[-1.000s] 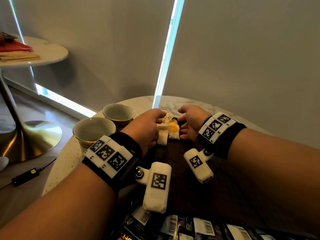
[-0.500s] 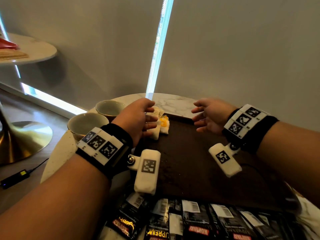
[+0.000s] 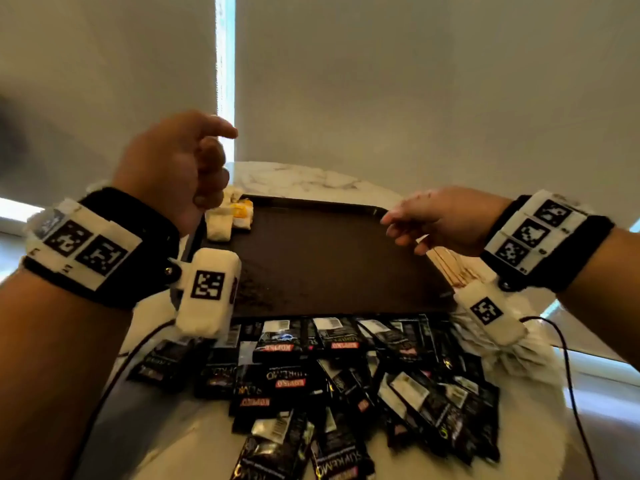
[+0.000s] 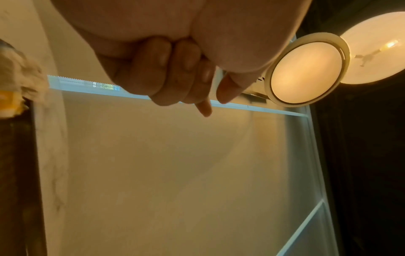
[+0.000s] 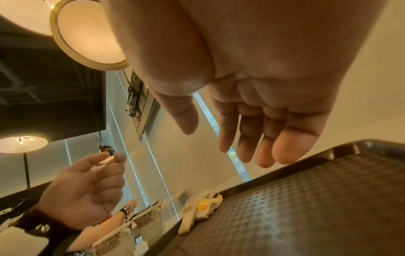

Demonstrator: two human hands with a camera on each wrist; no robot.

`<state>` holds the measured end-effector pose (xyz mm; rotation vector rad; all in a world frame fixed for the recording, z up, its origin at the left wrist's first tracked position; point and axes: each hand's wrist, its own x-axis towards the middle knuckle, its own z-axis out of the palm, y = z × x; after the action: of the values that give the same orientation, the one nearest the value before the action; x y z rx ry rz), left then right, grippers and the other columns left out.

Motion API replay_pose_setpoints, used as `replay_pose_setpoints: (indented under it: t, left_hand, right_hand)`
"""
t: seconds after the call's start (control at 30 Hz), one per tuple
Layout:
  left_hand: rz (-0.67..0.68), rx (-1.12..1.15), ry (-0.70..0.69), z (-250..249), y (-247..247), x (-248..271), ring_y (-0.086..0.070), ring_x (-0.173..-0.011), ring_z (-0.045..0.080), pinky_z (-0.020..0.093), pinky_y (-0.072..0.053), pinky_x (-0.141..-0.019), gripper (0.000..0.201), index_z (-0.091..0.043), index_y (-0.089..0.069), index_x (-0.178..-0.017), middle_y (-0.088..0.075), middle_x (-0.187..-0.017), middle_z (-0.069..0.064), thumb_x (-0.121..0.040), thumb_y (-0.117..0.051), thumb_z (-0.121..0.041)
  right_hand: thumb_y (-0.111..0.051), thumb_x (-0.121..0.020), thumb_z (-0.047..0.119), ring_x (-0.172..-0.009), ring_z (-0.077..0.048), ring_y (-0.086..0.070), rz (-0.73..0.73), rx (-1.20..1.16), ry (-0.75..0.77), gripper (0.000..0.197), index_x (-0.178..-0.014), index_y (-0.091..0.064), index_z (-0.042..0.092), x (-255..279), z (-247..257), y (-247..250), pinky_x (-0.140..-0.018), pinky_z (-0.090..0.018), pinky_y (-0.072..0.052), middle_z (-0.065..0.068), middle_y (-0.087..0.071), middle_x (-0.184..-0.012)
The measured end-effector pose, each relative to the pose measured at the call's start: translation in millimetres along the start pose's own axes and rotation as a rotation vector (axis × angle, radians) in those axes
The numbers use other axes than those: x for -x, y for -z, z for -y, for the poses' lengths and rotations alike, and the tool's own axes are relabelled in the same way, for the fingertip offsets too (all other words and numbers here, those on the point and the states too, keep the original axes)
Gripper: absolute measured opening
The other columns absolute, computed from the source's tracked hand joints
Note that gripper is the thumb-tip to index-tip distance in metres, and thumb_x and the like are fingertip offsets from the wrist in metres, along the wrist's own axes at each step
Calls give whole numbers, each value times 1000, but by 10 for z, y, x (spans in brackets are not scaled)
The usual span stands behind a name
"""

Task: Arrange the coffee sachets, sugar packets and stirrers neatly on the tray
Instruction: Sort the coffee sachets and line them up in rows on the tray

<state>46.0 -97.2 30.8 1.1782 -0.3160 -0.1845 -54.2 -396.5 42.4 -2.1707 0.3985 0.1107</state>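
A dark brown tray [image 3: 329, 258] lies on the marble table, and its textured floor [image 5: 306, 207] is mostly bare. A few pale sugar packets [image 3: 227, 220] [image 5: 203, 207], one with a yellow mark, lie in its far left corner. Black coffee sachets [image 3: 329, 375] are heaped in front of the tray. Wooden stirrers [image 3: 450, 268] lie by the tray's right edge, below my right hand [image 3: 415, 226], which hovers with straight fingers [image 5: 247, 138] and holds nothing. My left hand [image 3: 211, 174] is raised above the sugar packets with curled fingers [image 4: 186, 83]; I see nothing in it.
Two patterned cups [image 5: 149, 220] stand left of the tray. A blurred pale stack [image 3: 519, 355] sits at the table's right edge. Black cables [image 3: 568, 375] run from both wrist cameras across the table. Closed blinds stand behind the table.
My left hand has let go of the sugar packets and risen above them. My right hand moved right to the tray's far right corner. The head view tipped down onto the sachets.
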Motion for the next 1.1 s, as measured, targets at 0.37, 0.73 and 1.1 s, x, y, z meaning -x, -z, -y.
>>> replay_pose_setpoints:
  t: [0.37,0.73,1.1]
  left_hand:
    - [275,21,162,243,-1096,347,-42,-56,12,29,-32,-52,19,-18,-57,-93,-44,-64,-6,-94,-45,-34]
    - [253,95,287,646,-995,446,-43,-56,13,29,-30,-55,21,-19,-56,-87,-46,-65,-4,-95,-43,-33]
    - [263,106,292,713,-917,477,-43,-54,14,27,-31,-51,25,-18,-56,-87,-47,-67,-3,-94,-44,-38]
  right_hand:
    - [-69,-90,23,-103,-9,-64,147,371,91,30,-120,-66,29,839,-451,-72,-99,-34,-52,8,-68,-111]
    - [-79,-72,47,-133,-1,-42,237,536,133,89,-149,-35,39,1166,-728,-108,-115,-34,-36,18,-43,-147]
    - [-90,-62,49,-148,-6,-12,294,958,266,128,-158,-8,35,1274,-657,-579,-118,-23,-11,16,-14,-163]
